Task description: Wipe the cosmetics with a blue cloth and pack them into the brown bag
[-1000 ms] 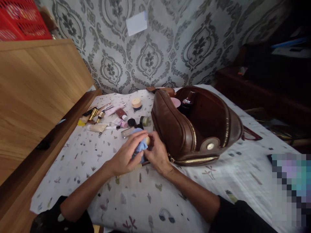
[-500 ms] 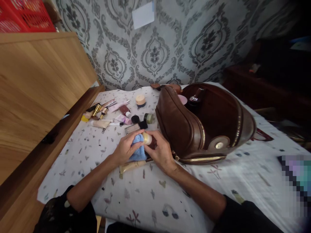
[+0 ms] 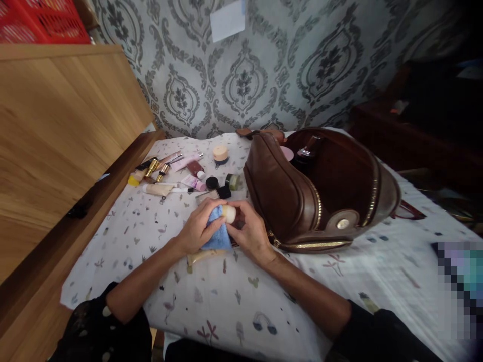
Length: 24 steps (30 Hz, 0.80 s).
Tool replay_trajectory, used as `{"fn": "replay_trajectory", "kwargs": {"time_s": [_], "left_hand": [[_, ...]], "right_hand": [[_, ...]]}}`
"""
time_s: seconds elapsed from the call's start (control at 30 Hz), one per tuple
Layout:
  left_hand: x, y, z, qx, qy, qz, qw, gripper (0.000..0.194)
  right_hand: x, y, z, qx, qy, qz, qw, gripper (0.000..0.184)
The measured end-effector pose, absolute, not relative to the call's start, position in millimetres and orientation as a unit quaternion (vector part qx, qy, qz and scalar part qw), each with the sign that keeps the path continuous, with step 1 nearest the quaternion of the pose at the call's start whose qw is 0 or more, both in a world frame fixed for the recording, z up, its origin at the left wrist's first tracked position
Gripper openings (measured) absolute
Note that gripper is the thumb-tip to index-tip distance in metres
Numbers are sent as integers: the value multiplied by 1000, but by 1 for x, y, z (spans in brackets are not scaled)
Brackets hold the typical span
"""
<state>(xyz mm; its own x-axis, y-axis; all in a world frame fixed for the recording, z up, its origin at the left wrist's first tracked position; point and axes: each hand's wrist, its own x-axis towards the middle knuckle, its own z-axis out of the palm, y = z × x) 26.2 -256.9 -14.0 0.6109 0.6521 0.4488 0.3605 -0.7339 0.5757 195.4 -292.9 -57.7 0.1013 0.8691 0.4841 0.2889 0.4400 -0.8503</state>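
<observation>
Bottle [image 3: 229, 214], pale: found between my hands, over the middle of the worktop [image 3: 116, 271], just left of the open bag [image 3: 279, 186]. My left fingers [image 3: 210, 232] pinch a blue cloth [image 3: 219, 239] against its left end. My right fingers [image 3: 234, 233] curl round the bare right end; how firmly they press, I cannot tell. Judgement: the step appears to be wiping. Good practice: steady the bottle with the right, turn it slowly, keep the cloth snug, and avoid nudging the tube [image 3: 206, 257] lying just nearer.
</observation>
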Motion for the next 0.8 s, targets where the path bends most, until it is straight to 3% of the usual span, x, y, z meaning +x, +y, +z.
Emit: {"fn": "replay_trajectory", "kwargs": {"time_s": [0.17,0.4,0.67,0.8], "left_hand": [[23,-253,-10,861,305,337,229,25],[21,-253,-10,849,345,301,263,27],[21,-251,-10,843,328,336,262,28],[20,-251,-13,847,319,344,252,29]], "right_hand": [[195,-292,-59,-403,-630,285,600,34],[195,-297,-57,-423,-655,237,580,32],[194,-295,-55,-398,-564,436,578,37],[194,-295,-51,-385,-557,455,578,40]]}}
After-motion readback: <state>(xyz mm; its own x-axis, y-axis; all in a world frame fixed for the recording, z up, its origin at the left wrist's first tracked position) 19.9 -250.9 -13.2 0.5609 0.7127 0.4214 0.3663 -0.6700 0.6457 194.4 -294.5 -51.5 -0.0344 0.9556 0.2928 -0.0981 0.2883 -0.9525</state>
